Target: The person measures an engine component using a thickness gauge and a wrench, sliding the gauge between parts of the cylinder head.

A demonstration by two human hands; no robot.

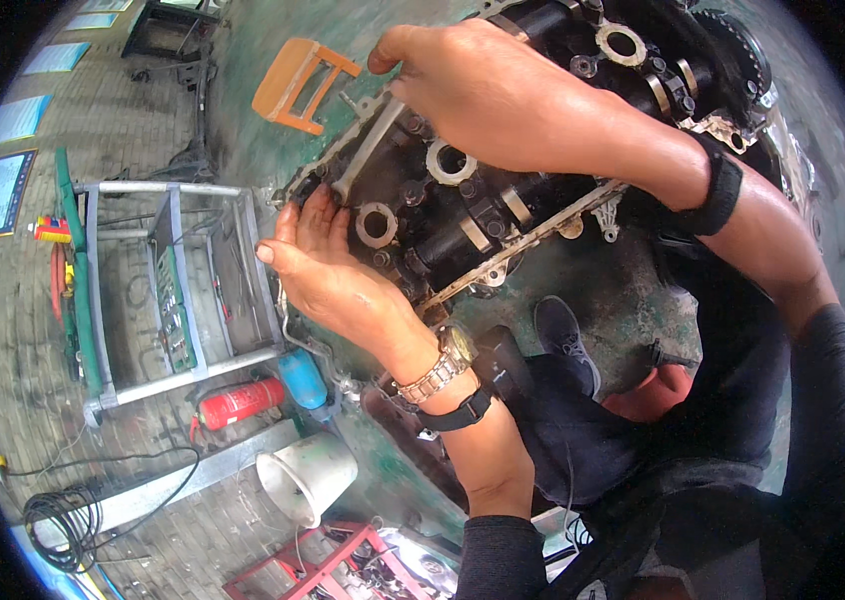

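A long metal wrench [373,147] slants across the top of an engine [446,243] with exposed dark shafts and shiny bands. My right hand [478,95] grips the wrench's upper end, its fingers curled and partly hidden behind the hand. At the wrench's lower end, my left hand [338,280] reaches in with fingers stretched out and thumb spread apart. Its fingertips rest beside or against the wrench head; contact is hard to make out. Whatever the wrench head sits on is hidden. Pale round rings [377,225] stand near my left fingers.
An orange stool [303,85] stands beyond the engine. To the left is a metal rack cart [183,188] with tools. A red fire extinguisher [241,403], a blue canister [303,378], a white bucket [328,470] and coiled black cable [63,530] lie lower left.
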